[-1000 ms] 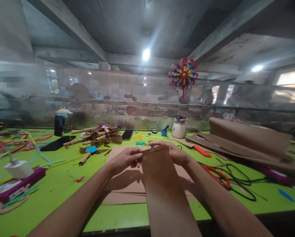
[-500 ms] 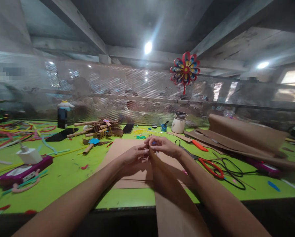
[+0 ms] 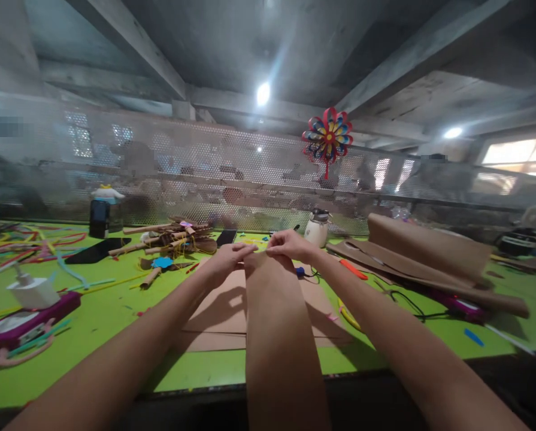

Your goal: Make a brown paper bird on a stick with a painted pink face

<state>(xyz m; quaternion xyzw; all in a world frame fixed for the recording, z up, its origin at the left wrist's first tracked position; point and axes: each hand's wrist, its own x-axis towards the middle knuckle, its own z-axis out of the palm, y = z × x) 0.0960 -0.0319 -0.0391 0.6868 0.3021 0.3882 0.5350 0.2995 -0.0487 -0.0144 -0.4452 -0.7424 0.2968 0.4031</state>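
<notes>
I hold a long strip of brown kraft paper (image 3: 276,335) by its far end, and it hangs from there down toward me over the table edge. My left hand (image 3: 225,260) pinches the strip's far left corner. My right hand (image 3: 290,244) pinches the far right corner. Both hands are raised above a flat sheet of brown paper (image 3: 225,311) lying on the green table (image 3: 115,323).
A pile of rolled paper sticks (image 3: 173,236) and a black phone (image 3: 226,237) lie beyond the hands. A white jar (image 3: 318,228), orange-handled scissors (image 3: 353,269), black cable (image 3: 411,305) and a large kraft paper roll (image 3: 429,251) are at right. A purple box with a white charger (image 3: 25,305) is at left.
My hands have moved farther out and apart, and the strip's end has spread from a bunched pinch to its full width. The view has shifted slightly.
</notes>
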